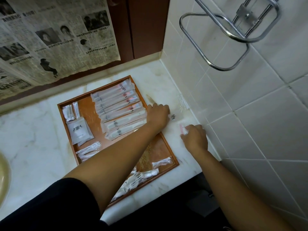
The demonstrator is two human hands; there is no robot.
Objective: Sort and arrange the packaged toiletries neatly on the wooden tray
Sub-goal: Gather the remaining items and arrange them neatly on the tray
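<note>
The clear film packet point(174, 116) with its pink end lies off the wooden tray point(86, 104), on the glossy marble worktop point(33, 130) by the tiled wall. The right hand point(195, 138) has its fingers curled round the pink end; whether the left hand point(158, 114) grips it I cannot tell. Slick film may slip from so small a pinch, and the left forearm crossing the tray could drag the flat long packets point(116, 104) askew.

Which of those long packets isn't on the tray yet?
The packet on the marble counter, between the left hand and right hand; the other packets lie in a row inside the wooden tray.
</note>
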